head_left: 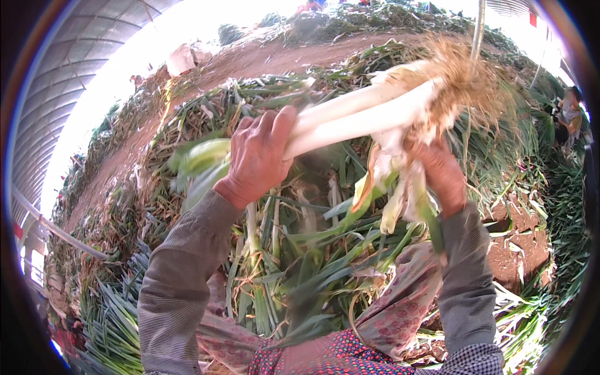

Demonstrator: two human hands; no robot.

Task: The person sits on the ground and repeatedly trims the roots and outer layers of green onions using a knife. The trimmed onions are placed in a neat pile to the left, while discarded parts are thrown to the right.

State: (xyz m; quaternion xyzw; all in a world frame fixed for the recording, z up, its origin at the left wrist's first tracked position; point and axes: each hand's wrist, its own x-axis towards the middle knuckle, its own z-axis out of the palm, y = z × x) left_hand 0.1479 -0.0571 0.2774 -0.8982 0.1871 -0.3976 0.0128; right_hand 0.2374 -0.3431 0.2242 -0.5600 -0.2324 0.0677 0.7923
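Two long white leek-like stalks (365,115) are held up in front of me, tilted with their root end to the upper right. My left hand (262,154) is wrapped around the stalks near where white turns to green. Blurred green leaves (201,157) stick out past its far side. At the other end, my right hand (438,171) grips peeled outer leaves (403,192) that hang down below the roots. The brown root tuft (468,89) is smeared by motion. Below, loose stalks and leaves (267,243) lie between my knees.
Heaps of trimmed leaves (187,159) surround me, with a strip of bare soil (262,58) beyond them. A bundle of green stalks (112,318) lies at lower left. Metal poles (478,33) hold up the arched roof (84,51). Another person (569,117) is at far right.
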